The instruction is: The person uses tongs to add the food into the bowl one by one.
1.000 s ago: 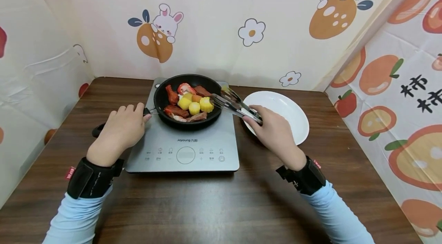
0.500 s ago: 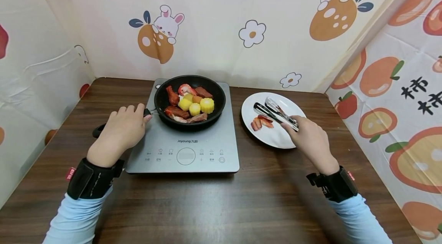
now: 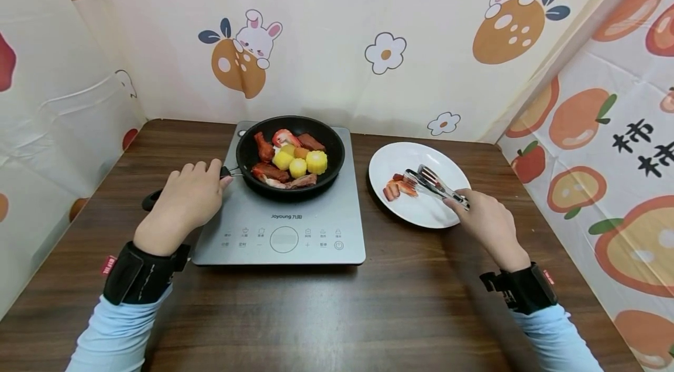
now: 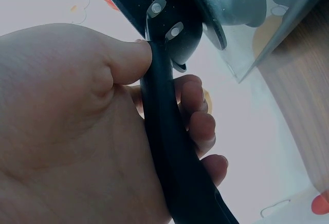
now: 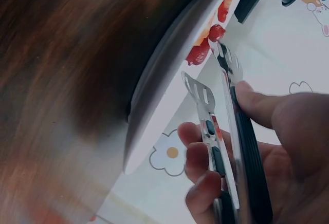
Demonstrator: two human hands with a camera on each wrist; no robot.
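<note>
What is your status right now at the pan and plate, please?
Left hand grips pan handle. Right hand holds tongs, open, over white plate; red pieces on it. Nothing in the way.

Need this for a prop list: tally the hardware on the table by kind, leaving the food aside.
pan: 1
induction cooktop: 1
plate: 1
tongs: 1
Total: 4
</note>
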